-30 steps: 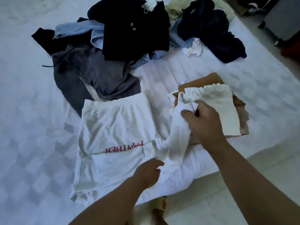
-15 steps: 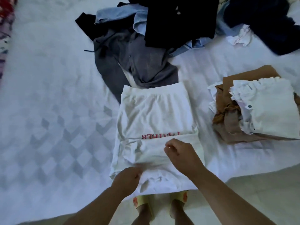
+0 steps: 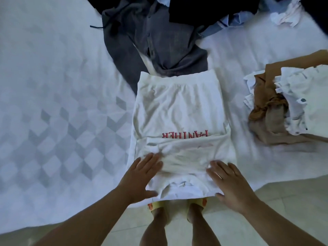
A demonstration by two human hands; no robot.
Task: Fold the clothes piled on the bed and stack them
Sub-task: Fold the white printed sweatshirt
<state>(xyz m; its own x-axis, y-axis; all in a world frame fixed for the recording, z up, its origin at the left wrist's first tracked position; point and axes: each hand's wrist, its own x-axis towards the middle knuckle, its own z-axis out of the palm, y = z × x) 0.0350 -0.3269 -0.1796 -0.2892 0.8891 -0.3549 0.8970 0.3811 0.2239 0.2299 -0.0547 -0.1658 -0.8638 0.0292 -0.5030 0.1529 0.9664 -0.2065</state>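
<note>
Both hands flat on a half-folded white T-shirt at the bed's near edge

The T-shirt (image 3: 179, 110), lower centre of the frame, looks light, soft and limp, so it is best taken by its near corners or folded edge. The left hand (image 3: 142, 176) and right hand (image 3: 230, 185) press on it with fingers spread, pinching nothing. No containers show: a folded stack (image 3: 284, 110) sits at right, and the unfolded pile (image 3: 159, 41) lies at top centre on the bed (image 3: 53, 103).

A home bedroom: a wide bed with a white diamond-patterned quilted cover (image 3: 58, 121), loose dark clothes (image 3: 156, 39) piled far, pale tiled floor (image 3: 266, 206) near.
</note>
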